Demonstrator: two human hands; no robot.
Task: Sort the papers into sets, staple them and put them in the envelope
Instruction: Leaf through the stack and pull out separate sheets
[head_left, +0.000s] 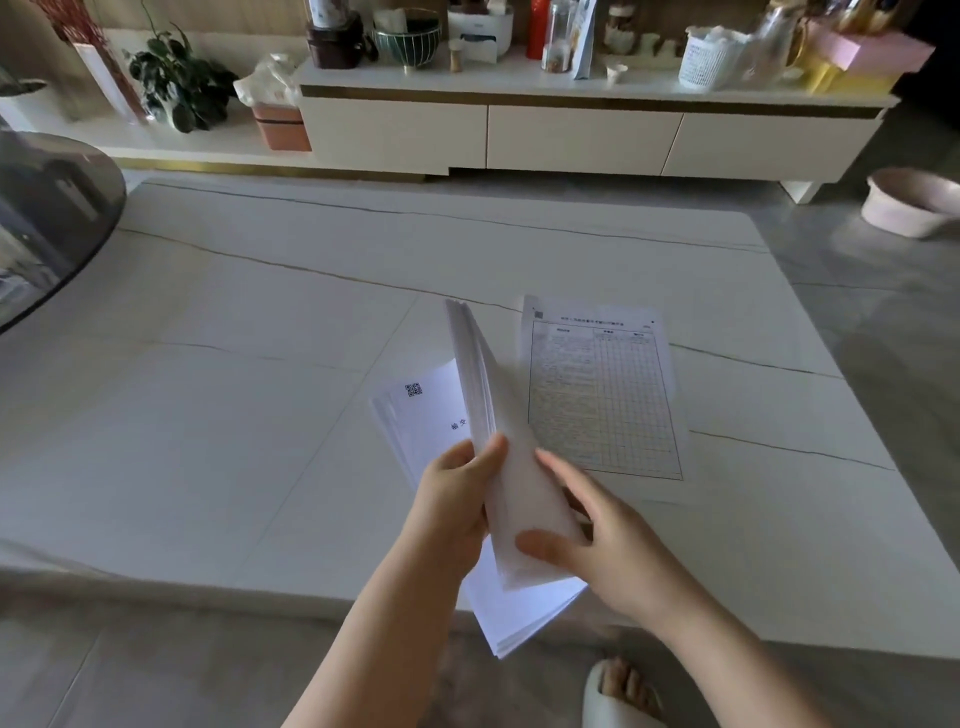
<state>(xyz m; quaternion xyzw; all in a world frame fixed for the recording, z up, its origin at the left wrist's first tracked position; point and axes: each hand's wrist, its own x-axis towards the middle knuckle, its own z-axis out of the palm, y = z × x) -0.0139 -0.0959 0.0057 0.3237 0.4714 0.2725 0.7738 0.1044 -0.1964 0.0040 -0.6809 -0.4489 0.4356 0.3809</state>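
Far left of hands: dark round glass tabletop (47, 218) overlapped white table (260, 364); potted plant (176, 83) and low cabinet (571, 135) beyond. Left hand (457, 499) gripped paper stack (431, 415), thumb curled over lifted sheets (498, 415) standing between both hands. Right hand (597, 545) pinched those sheets, thumb on front face. Printed form (602, 395) lay flat on table just beyond right hand. Pink basin (909, 208) on floor far right; slippered foot (618, 691) below right hand

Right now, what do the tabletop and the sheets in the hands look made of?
Tabletop: seemingly polished stone or a marble-look slab, white with thin dark veins and a soft sheen. Sheets: plain white office paper, matte, bending where the left hand and right hand hold them.
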